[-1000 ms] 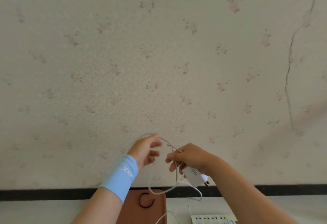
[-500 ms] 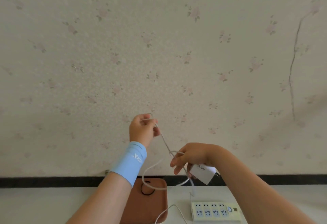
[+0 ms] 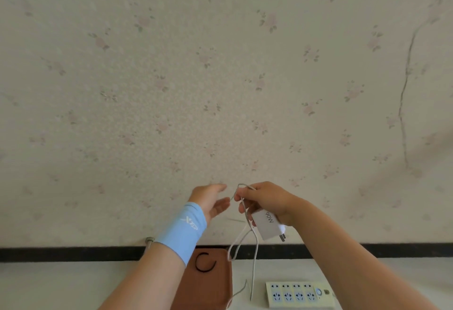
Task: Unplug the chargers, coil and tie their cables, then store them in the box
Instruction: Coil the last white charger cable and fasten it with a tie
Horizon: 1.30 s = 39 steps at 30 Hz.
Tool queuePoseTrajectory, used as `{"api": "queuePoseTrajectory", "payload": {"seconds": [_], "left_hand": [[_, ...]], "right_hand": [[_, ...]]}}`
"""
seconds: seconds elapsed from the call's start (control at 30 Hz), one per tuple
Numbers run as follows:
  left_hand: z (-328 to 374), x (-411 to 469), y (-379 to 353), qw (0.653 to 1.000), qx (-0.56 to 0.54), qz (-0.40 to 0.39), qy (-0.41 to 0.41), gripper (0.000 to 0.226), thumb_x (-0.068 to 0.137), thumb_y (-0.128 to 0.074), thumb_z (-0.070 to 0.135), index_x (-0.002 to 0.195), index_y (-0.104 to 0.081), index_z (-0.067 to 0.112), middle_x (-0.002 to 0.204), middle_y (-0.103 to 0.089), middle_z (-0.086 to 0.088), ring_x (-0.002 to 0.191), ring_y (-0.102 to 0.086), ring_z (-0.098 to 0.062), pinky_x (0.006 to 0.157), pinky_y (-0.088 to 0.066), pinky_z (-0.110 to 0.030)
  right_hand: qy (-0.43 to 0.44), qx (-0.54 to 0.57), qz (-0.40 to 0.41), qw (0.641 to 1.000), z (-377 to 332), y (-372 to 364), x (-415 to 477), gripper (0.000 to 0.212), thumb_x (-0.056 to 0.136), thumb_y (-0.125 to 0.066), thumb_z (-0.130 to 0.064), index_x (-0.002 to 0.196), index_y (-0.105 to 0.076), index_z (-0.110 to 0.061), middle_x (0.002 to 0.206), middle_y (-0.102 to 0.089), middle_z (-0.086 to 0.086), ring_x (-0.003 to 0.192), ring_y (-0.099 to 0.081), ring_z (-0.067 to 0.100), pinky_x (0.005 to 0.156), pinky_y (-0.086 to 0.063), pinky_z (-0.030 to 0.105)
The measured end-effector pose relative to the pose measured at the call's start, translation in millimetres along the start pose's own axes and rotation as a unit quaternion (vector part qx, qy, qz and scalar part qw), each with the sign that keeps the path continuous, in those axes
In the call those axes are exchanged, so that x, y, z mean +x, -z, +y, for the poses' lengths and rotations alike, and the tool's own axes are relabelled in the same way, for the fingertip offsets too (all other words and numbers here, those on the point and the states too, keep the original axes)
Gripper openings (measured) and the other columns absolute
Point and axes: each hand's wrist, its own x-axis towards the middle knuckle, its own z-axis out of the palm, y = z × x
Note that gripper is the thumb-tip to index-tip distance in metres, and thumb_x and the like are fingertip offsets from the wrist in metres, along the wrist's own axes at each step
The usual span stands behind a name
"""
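Right hand (image 3: pixel 268 200) raised before wall, fingers clamped on white charger (image 3: pixel 266 224) plus 1 loop of its cable (image 3: pixel 255 255). Cable tail hangs to desk (image 3: pixel 61 285). I see left hand (image 3: pixel 209 200) just beside loop, fingers apart. Black band (image 3: pixel 205 262) on brown box (image 3: pixel 210 290), power strip (image 3: pixel 299 294) near.

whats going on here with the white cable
A person is coiling the cable of a white charger. The right hand holds the charger, prongs bare in the air, plus a few loose loops of cable hanging toward the table. The left hand is open beside it, holding nothing. Nothing is tied yet: a black band lies on the brown box below, next to the power strip.
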Motion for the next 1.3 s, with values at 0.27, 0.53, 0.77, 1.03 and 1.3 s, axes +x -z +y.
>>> {"api": "queuePoseTrajectory", "payload": {"seconds": [0.27, 0.53, 0.77, 1.03, 1.3], "left_hand": [[-5, -1, 1, 0.852, 0.507, 0.075, -0.105, 0.085, 0.088, -0.066, 0.04, 0.154, -0.015, 0.026, 0.161, 0.016, -0.009, 0.113, -0.059, -0.031, 0.076, -0.055, -0.032], [-4, -28, -11, 0.819, 0.503, -0.237, -0.14, 0.018, 0.088, -0.061, 0.026, 0.104, -0.067, 0.021, 0.093, -0.075, 0.005, 0.062, -0.065, -0.013, 0.059, -0.046, -0.022], [5, -23, -6, 0.932, 0.287, -0.169, -0.142, 0.022, 0.103, -0.045, 0.019, 0.096, -0.062, 0.007, 0.079, -0.073, -0.008, 0.061, -0.068, -0.023, 0.057, -0.055, -0.028], [26, -8, 5, 0.964, -0.223, -0.078, -0.125, 0.026, 0.106, -0.038, 0.013, 0.084, -0.05, 0.005, 0.07, -0.057, -0.011, 0.058, -0.071, -0.022, 0.056, -0.06, -0.029], [31, 6, 23, 0.938, -0.306, 0.022, -0.162, 0.021, 0.105, -0.045, 0.02, 0.089, -0.054, 0.011, 0.084, -0.056, -0.006, 0.077, -0.065, -0.024, 0.056, -0.059, -0.024]], "right_hand": [[0.001, 0.096, 0.048, 0.994, -2, 4, -4, 0.029, 0.099, -0.063, -0.031, 0.1, -0.073, -0.004, 0.087, -0.076, 0.01, 0.06, -0.062, 0.02, 0.06, -0.055, 0.034], [-0.003, 0.134, 0.073, 0.988, -7, 8, -8, 0.027, 0.097, -0.065, -0.031, 0.103, -0.073, -0.007, 0.088, -0.076, 0.006, 0.061, -0.063, 0.018, 0.059, -0.055, 0.03], [-0.01, 0.023, 0.083, 0.996, 0, 8, -6, 0.049, 0.105, -0.042, -0.05, 0.105, -0.073, -0.012, 0.107, -0.074, 0.01, 0.065, -0.064, 0.021, 0.059, -0.054, 0.033], [-0.03, -0.033, -0.18, 0.983, 6, 2, -9, 0.055, 0.108, -0.032, -0.047, 0.105, -0.072, -0.009, 0.118, -0.072, 0.013, 0.067, -0.059, 0.023, 0.066, -0.054, 0.031], [-0.079, -0.162, -0.183, 0.966, 4, 0, -10, 0.035, 0.101, -0.053, -0.046, 0.103, -0.073, -0.017, 0.113, -0.076, 0.001, 0.073, -0.062, 0.02, 0.076, -0.055, 0.037]]}}
